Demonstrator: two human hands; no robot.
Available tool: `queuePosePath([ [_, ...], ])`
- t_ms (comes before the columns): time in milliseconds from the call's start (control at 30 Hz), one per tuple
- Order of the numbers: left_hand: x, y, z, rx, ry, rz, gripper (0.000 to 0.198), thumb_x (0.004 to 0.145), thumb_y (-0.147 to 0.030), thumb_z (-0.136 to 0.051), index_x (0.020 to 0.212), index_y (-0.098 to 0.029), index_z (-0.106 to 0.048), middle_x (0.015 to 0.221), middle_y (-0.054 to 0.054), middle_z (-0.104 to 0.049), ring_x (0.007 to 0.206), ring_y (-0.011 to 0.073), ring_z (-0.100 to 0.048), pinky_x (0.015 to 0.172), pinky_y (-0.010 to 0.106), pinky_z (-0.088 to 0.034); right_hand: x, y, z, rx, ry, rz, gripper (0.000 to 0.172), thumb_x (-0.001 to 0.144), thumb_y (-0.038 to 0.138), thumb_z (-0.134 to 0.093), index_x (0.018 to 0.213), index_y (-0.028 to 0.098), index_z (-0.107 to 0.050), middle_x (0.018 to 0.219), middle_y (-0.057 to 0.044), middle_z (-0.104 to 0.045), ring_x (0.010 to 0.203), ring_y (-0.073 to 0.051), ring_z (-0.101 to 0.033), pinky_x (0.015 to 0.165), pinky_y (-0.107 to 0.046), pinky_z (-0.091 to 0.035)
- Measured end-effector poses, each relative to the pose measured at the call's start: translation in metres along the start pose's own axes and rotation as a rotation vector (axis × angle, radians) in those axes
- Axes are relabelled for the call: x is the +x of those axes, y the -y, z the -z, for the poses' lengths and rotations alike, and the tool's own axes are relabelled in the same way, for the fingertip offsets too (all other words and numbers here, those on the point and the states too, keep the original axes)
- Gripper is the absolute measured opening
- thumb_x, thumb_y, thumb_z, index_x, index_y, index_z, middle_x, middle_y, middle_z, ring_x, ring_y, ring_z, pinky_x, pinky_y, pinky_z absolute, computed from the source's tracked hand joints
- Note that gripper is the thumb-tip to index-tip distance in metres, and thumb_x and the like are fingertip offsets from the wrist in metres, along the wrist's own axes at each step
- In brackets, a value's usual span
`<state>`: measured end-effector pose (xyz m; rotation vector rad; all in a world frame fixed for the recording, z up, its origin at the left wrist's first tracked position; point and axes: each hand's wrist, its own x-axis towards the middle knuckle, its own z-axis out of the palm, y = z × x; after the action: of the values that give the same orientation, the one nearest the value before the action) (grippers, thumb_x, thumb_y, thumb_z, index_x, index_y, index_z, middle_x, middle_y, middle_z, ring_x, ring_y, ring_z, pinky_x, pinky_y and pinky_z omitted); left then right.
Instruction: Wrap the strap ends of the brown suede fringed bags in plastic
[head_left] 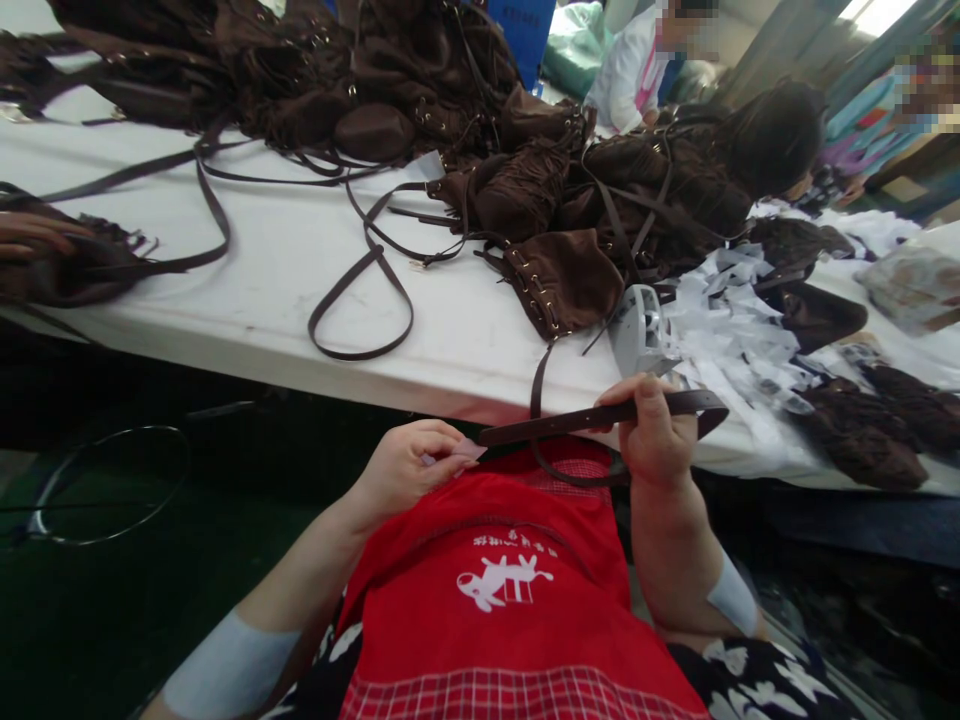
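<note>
My right hand [654, 432] is closed on a dark brown leather strap [570, 421] that runs level above my red apron [510, 590]. The strap's other part loops down from a brown suede bag [564, 280] at the table edge. My left hand [409, 465] pinches a small pale slip [461, 452] right at the strap's left tip. A grey tagging tool [637, 330] lies on the table just above my right hand.
A white table [262, 270] carries a heap of brown fringed bags [420, 90] and loose straps [360, 300]. White paper scraps [727, 320] and more brown pieces lie at right. Another person's hand [34, 235] rests on a bag at far left. People sit across the table.
</note>
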<state>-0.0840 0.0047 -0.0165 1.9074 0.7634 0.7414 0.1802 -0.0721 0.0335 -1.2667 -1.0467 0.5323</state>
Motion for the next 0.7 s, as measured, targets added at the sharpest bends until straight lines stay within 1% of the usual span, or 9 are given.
queuePosePath([
  [200,0.0015,0.0010,0.0008,-0.028,0.022,0.028,0.008,0.078,-0.026,-0.070,0.077,-0.021,-0.077,0.082,0.004,-0.072,0.072,0.0141,-0.067,0.065,0.021,-0.055,-0.0010,-0.0016,0.0002,0.003,0.037,-0.025,0.041,0.090,0.050,-0.050,0.068,0.020,-0.066,0.055,-0.003,-0.061,0.043,-0.014,-0.057,0.040,-0.025,-0.045],
  [333,0.0029,0.0023,0.0007,-0.028,0.061,0.041,0.012,0.079,-0.030,-0.070,0.076,-0.021,-0.077,0.082,0.004,-0.072,0.071,0.0138,-0.067,0.064,0.021,-0.055,-0.0014,-0.0015,0.0012,-0.002,0.008,-0.037,0.041,0.089,0.051,-0.051,0.067,0.019,-0.066,0.055,-0.003,-0.060,0.042,-0.013,-0.057,0.039,-0.025,-0.046],
  [400,0.0033,0.0029,0.0005,-0.016,0.082,0.042,0.013,0.079,-0.032,-0.070,0.077,-0.021,-0.077,0.083,0.004,-0.072,0.071,0.0137,-0.067,0.064,0.021,-0.054,-0.0014,-0.0015,0.0017,0.004,-0.004,-0.036,0.040,0.090,0.050,-0.051,0.068,0.019,-0.066,0.056,-0.003,-0.061,0.042,-0.013,-0.057,0.039,-0.025,-0.046],
  [533,0.0036,0.0029,-0.0008,-0.015,0.113,0.038,0.012,0.080,-0.031,-0.069,0.080,-0.022,-0.077,0.085,0.004,-0.072,0.074,0.0140,-0.067,0.067,0.021,-0.055,-0.0020,-0.0022,0.0007,0.003,0.018,-0.037,0.041,0.090,0.049,-0.051,0.068,0.019,-0.066,0.055,-0.003,-0.061,0.042,-0.013,-0.056,0.039,-0.024,-0.045],
  [700,0.0030,0.0014,-0.0027,-0.023,0.153,0.030,0.012,0.081,-0.031,-0.068,0.081,-0.023,-0.077,0.084,0.004,-0.072,0.074,0.0137,-0.067,0.066,0.021,-0.055,-0.0027,-0.0031,-0.0013,0.025,0.027,-0.038,0.040,0.090,0.049,-0.052,0.068,0.018,-0.066,0.055,-0.002,-0.060,0.042,-0.013,-0.056,0.039,-0.024,-0.045],
])
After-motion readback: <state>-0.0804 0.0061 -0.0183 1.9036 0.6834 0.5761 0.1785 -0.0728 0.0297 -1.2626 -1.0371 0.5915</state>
